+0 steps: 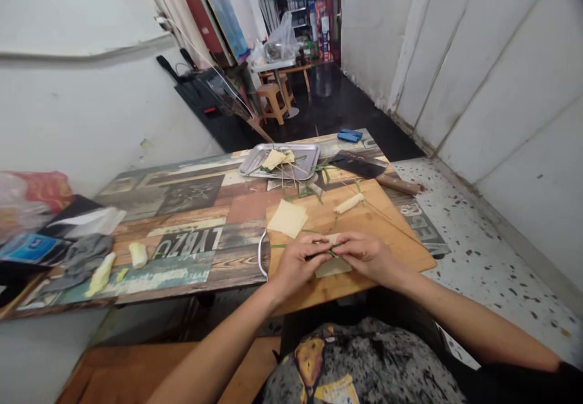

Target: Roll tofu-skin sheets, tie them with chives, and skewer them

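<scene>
My left hand [295,265] and my right hand [370,257] meet over the wooden cutting board [401,243]. Both have their fingers closed on thin green stems [334,253], perhaps chives, partly hidden by the fingers. Beneath them lies a pale yellow sheet [331,268] that looks like tofu skin. Left of and behind my hands is a small stack of similar square sheets [288,219]. Farther back on the board rests a rolled sheet [349,203] with green showing at one end.
A metal tray [255,162] behind the board holds skewered yellow pieces [276,159] with greens. A cleaver [357,164] and a blue object [350,135] lie at the far right. On the table's left are a grey cloth [86,259] and pale vegetable pieces [138,254].
</scene>
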The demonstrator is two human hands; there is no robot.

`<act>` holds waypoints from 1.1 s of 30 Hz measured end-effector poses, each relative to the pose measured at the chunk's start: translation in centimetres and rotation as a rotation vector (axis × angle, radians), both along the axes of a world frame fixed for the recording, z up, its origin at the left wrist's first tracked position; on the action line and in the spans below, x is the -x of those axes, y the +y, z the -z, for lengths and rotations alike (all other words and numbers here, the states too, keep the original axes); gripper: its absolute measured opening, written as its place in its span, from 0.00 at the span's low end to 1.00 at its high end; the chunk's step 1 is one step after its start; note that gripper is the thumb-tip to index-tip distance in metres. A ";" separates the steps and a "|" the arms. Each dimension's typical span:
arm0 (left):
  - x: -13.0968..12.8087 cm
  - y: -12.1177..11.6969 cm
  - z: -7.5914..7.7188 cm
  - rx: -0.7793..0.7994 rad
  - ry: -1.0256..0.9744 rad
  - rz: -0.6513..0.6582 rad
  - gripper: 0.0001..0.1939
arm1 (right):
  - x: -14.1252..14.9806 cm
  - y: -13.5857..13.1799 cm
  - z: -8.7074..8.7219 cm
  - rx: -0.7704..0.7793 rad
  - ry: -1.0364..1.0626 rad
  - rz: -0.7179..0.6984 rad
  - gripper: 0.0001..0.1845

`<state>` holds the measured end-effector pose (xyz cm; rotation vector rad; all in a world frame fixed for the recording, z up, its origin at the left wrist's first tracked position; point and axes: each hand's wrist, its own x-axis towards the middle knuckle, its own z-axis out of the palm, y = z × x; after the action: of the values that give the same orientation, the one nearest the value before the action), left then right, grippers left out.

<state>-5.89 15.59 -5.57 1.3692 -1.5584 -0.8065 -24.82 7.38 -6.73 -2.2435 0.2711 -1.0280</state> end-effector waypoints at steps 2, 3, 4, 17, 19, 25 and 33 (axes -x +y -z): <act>-0.1 0.5 1.1 0.116 -0.100 0.001 0.12 | 0.3 -0.2 0.3 0.040 0.049 -0.003 0.11; -0.1 0.7 1.5 0.189 -0.167 0.017 0.13 | 0.4 -0.2 0.5 0.075 0.071 -0.001 0.11; -0.1 0.8 1.8 0.266 -0.241 0.038 0.13 | 0.6 -0.2 0.6 0.122 0.100 -0.001 0.12; -1.0 1.1 1.6 0.613 -0.829 0.271 0.14 | 2.1 -0.1 0.8 0.691 0.434 -0.052 0.17; -1.2 1.0 1.8 0.620 -0.830 0.284 0.15 | 2.0 0.3 0.7 0.707 0.468 -0.047 0.16; -0.7 0.9 1.0 0.608 -0.799 0.270 0.15 | 1.8 0.8 0.1 0.804 0.408 0.008 0.16; -0.1 1.2 1.5 0.629 -0.912 0.166 0.11 | 1.0 0.2 0.8 0.538 0.289 0.049 0.11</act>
<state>-5.84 16.77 -7.08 1.1665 -2.3618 0.3169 -25.81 7.63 -7.49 -2.8924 0.1859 -0.8700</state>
